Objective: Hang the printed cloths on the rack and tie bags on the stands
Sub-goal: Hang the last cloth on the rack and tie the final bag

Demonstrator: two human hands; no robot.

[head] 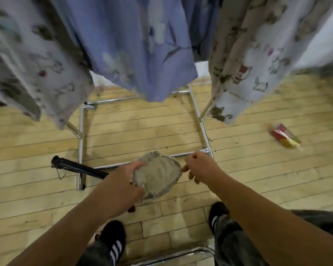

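Fingers of your left hand (123, 182) grip the round fringed cloth (161, 172). Your right hand (200, 166) curls at its rim; hold unclear.

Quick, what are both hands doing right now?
Left hand: gripping the fringed grey cloth.
Right hand: fingers curled beside the cloth's edge; grip cannot be told.

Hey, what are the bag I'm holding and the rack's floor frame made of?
Bag: likely woven cloth or straw, matte beige, with a frayed fringe round its rim. Frame: metal tubing, probably chrome-plated, judging by its bright mirror-like shine.
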